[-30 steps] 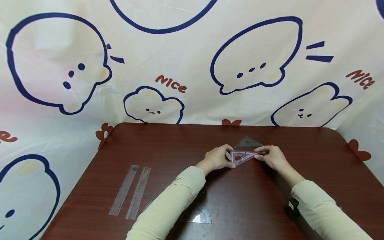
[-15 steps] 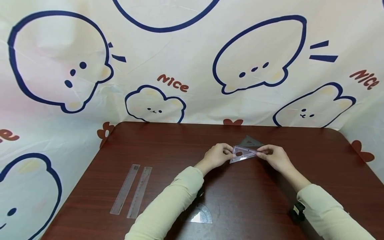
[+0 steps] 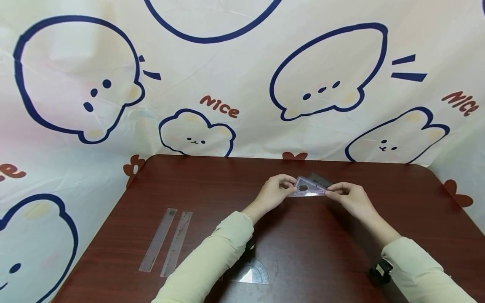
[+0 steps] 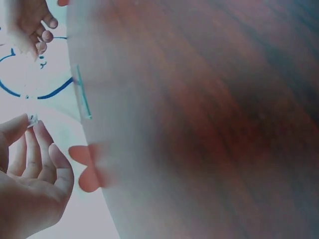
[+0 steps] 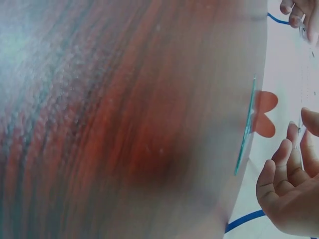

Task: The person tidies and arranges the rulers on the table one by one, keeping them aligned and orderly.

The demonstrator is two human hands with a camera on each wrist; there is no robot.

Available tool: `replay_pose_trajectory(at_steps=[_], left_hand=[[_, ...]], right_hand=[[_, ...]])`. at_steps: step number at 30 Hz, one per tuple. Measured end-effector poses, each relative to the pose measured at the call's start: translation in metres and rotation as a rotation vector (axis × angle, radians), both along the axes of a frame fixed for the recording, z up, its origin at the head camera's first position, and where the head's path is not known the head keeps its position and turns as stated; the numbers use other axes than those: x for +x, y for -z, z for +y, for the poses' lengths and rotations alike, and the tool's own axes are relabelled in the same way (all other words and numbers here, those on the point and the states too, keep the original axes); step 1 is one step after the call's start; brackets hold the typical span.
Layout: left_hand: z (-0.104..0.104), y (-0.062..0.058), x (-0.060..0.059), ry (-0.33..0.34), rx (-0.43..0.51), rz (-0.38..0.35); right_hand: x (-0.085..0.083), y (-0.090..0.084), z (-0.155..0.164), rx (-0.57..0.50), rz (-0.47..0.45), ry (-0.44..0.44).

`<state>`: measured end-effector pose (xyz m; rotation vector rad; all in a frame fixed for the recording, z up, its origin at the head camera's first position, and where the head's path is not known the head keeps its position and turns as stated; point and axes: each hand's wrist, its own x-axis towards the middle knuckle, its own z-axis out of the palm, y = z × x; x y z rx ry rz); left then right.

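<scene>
A clear, purplish triangular set square [image 3: 308, 191] is held up between both hands over the far part of the table. My left hand [image 3: 273, 191] pinches its left end between thumb and fingers. At the narrow right end, my right hand [image 3: 351, 198] pinches the tip. Both wrist views show it nearly edge-on, as a thin clear strip. Behind it a second, darker set square [image 3: 321, 180] lies on the table, partly covered by the held one in the head view. In the right wrist view this lying piece appears as a thin teal edge [image 5: 245, 127].
Two clear straight rulers [image 3: 157, 240] lie side by side at the left of the brown table [image 3: 318, 252]. A clear protractor [image 3: 257, 271] lies near the front, partly hidden by the left sleeve [image 3: 212, 252]. A printed cloth [image 3: 250, 84] hangs behind.
The held set square has moved slightly away from me and turned, its long printed edge now facing nearer. Both hands keep hold of it, and it overlaps more of the darker one.
</scene>
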<state>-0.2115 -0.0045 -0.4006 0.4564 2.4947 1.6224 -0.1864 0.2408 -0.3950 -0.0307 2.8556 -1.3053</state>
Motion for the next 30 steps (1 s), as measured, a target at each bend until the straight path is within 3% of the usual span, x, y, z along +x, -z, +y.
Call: replay_pose_trajectory(at_steps=[10,21,30], left_hand=[[-0.003,-0.006,0.005,0.006,0.034,-0.003],[-0.013,-0.014,0.015,0.135,0.050,-0.016],[-0.009,-0.022,0.028,0.144,0.054,-0.066]], right_hand=[[0.011,-0.005,-0.002,-0.033,0.008,-0.017],[0.026,-0.008,-0.002,-0.009,0.030,-0.025],[0.039,-0.012,0.000,0.027,0.013,-0.027]])
